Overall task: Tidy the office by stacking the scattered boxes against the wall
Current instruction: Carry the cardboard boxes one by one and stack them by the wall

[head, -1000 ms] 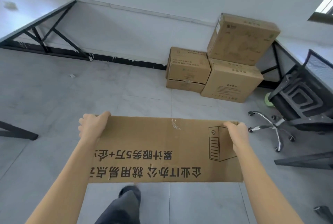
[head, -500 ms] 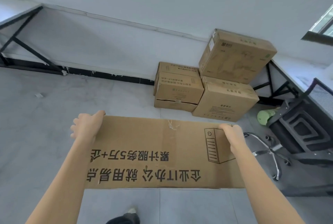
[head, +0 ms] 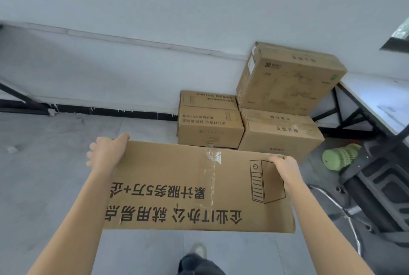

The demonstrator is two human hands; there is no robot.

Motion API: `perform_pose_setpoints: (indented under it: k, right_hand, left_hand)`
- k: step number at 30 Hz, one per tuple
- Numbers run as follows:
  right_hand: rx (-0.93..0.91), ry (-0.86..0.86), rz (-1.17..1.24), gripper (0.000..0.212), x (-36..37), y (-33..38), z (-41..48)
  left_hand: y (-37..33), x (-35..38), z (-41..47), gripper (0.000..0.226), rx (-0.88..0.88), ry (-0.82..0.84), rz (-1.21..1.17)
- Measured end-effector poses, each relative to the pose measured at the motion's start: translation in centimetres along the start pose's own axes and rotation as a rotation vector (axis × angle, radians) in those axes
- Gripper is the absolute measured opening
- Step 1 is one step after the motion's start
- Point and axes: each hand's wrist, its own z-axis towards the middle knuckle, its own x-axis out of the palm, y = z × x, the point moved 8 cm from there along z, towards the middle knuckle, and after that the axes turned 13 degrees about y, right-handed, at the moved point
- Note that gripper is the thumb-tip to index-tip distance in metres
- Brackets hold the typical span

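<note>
1. Closer now: the stack (head: 281,135) against the wall (head: 132,9) fills more of the view than half a second ago. The far edge of the carried box (head: 188,186) lay short of the stack then and now overlaps the foot of the small box (head: 210,135) at the stack's left front.
2. That carried box is held off the floor (head: 48,181), just in front of the stack and lower in view. Its broad printed face is turned up; the lettering and a drawing of a computer tower read upside down, and a strip of clear tape crosses the middle.
3. At the end farther from the stack, the left hand (head: 106,155) grips the far corner, fingers curled over the edge and thumb lying along it.
4. At the end nearer the stack, the right hand (head: 285,168) is clamped on the far edge beside the drawing, fingers hooked over and out of sight.
5. In the stack itself, a large top box (head: 287,80) sits tilted on another large one, both touching the wall. The small box stands just left of them with more cardboard behind it; whether that is a separate box I cannot tell.
6. Right of the stack a green object (head: 340,157) lies on the floor, with a dark chair (head: 380,186) beside it and a white desk (head: 376,102) above.
7. Well in front of the stack, at the bottom edge, a shoe (head: 199,250) shows on the floor.
</note>
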Motion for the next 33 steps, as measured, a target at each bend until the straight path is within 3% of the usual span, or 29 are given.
perform_pose_setpoints:
  k: [5,9,13,25,30,33]
  right_hand:
    - [-0.02,0.052,-0.023,0.024,-1.0,4.4,9.3]
    - [-0.02,0.103,-0.028,0.036,-0.1,7.2,14.7]
    - [-0.046,0.154,-0.029,0.02,1.8,11.0,20.6]
    - [-0.094,0.125,-0.049,0.018,6.7,24.7,36.7]
    - [-0.076,0.097,-0.041,0.042,7.7,27.5,41.3]
    - [-0.095,0.086,-0.002,0.042,8.1,28.6,43.7]
  left_hand:
    - [-5.5,2.3,3.6,0.065,-0.049,-0.071,-0.014]
    - [-7.7,3.3,6.0,0.063,-0.092,-0.133,-0.045]
    - [-10.8,3.3,9.9,0.063,-0.106,-0.199,-0.047]
    - [-25.9,1.5,26.8,0.066,-0.035,-0.264,-0.095]
    - [-29.8,1.6,31.4,0.065,-0.028,-0.301,-0.101]
    - [-31.6,2.5,33.1,0.061,0.013,-0.328,-0.141]
